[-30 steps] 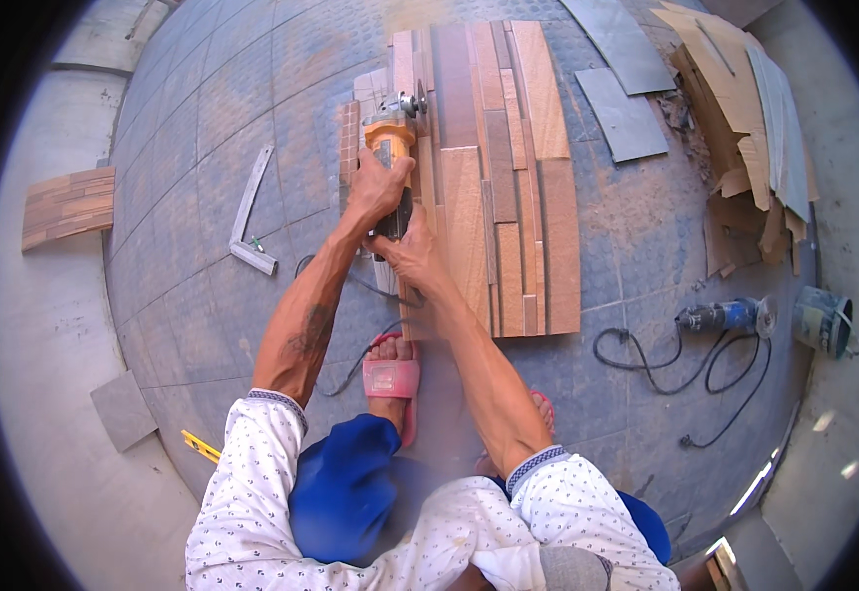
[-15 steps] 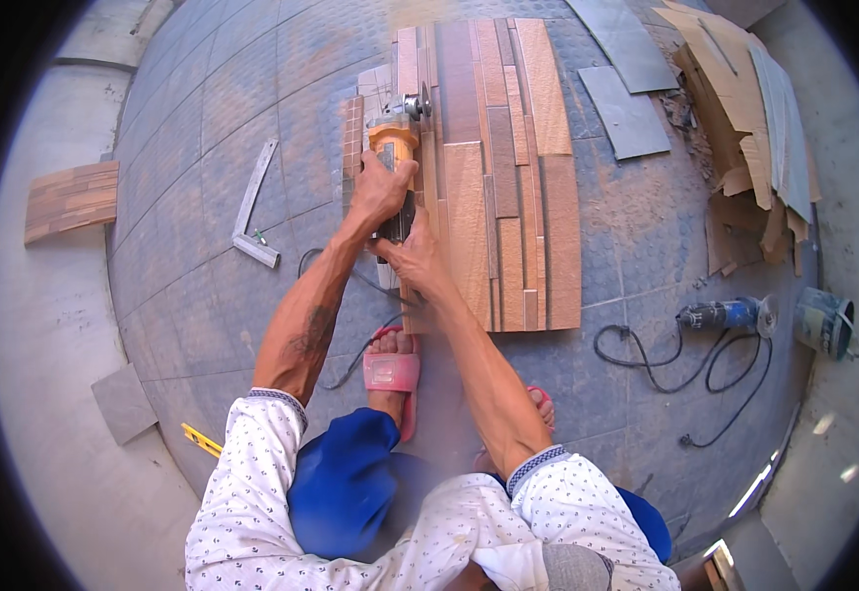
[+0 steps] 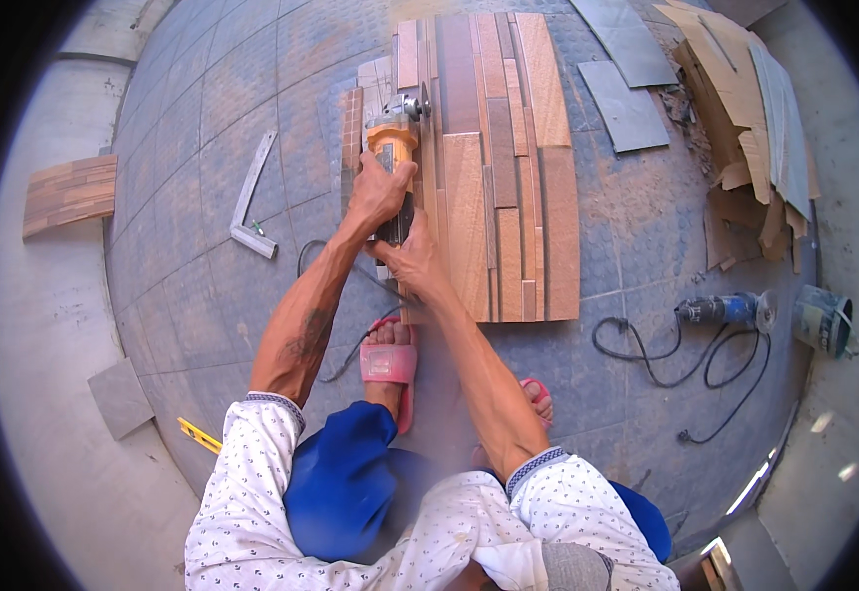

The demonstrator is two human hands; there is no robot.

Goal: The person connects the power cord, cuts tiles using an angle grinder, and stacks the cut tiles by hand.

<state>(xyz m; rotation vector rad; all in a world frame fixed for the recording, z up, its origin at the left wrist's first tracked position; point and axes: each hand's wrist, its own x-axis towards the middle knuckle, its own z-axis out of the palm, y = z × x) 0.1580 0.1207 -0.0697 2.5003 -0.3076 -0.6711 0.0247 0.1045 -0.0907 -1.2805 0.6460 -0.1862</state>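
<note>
The right hand [image 3: 413, 254], nearer the body, is closed round the rear end of the grinder [image 3: 392, 140]; beyond it, the left hand [image 3: 380, 190] wraps the front of the tool's body, fingers curled tight. The grinder lies over the left side of the panel [image 3: 510, 177], which rests ahead of the feet. Its disc [image 3: 424, 100] stands on edge at the far end, near one of the panel's long strips; at this size I can't tell whether it bites in or hangs just clear. The step in hand looks like cutting or grinding along the strip. The next move, I'd judge, calls for both grips firm and the disc in line with the strips.

Counted outward: two pink sandals [image 3: 388, 363], the right partly hidden; one yellow level [image 3: 199, 434]; one grey slab [image 3: 121, 399] by the left wall; a second, blue grinder [image 3: 730, 310], making two; one bucket [image 3: 821, 320]; one L-shaped bar [image 3: 250, 187]; one striped tile [image 3: 70, 197] at far left; two more slabs [image 3: 623, 106] past the panel, making three; one heap of cardboard [image 3: 734, 98].
</note>
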